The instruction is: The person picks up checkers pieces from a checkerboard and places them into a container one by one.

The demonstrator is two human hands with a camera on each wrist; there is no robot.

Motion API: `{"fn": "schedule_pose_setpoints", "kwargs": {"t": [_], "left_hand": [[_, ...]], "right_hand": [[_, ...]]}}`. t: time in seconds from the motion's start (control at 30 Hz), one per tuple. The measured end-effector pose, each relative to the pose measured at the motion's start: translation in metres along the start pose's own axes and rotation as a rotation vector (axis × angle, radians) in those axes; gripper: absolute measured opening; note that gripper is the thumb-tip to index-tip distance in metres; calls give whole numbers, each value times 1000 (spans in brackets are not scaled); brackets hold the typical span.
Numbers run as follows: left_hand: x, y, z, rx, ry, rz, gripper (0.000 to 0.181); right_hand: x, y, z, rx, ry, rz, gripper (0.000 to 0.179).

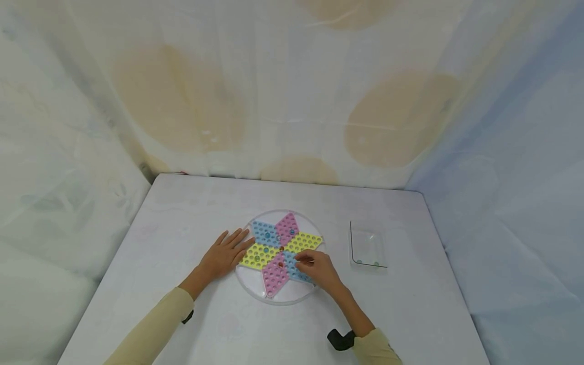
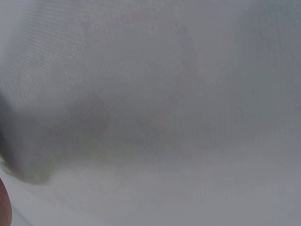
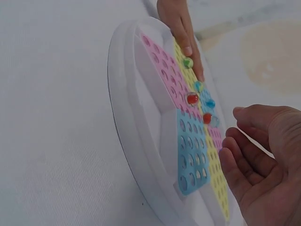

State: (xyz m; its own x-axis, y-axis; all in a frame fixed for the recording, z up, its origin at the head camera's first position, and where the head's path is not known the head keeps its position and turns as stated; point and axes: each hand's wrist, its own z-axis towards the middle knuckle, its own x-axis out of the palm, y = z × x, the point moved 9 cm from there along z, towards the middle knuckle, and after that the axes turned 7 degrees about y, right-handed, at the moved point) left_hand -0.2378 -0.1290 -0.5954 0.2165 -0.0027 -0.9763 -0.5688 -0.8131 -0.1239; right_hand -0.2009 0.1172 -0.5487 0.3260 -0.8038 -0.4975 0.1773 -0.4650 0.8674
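Note:
A round white Chinese checkers board (image 1: 255, 295) with pink, yellow and blue star points lies on the table. My left hand (image 1: 222, 259) rests on its left edge, fingers spread and straight. Over the near right blue point hovers my right hand (image 1: 323, 271), thumb and fingers loosely bent; the right wrist view shows a gap between them and nothing held. Several glass marbles sit in the holes, among them a red marble (image 3: 192, 98), a green marble (image 3: 187, 63) and a blue marble (image 3: 210, 103). The left wrist view holds mostly blurred white surface.
Right of the board stands a clear square plastic box (image 1: 368, 244) with a few greenish marbles at its near side. The white table (image 1: 182, 203) is bounded by hanging patterned sheets at the back (image 1: 296, 101) and both sides.

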Motion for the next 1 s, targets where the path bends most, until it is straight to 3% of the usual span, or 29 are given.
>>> {"fn": "schedule_pose_setpoints", "kwargs": {"t": [0.47,0.73,1.0], "left_hand": [[0,-1,4,6,-14,24,55],[3,0,3,8,-1,14,55],[-1,-1,3,19,-35,15,53]], "right_hand": [[27,4,12,-2,80,-36,13],[33,2,13,12,67,-90,10],[34,1,15,-4,58,-109,13]]}}
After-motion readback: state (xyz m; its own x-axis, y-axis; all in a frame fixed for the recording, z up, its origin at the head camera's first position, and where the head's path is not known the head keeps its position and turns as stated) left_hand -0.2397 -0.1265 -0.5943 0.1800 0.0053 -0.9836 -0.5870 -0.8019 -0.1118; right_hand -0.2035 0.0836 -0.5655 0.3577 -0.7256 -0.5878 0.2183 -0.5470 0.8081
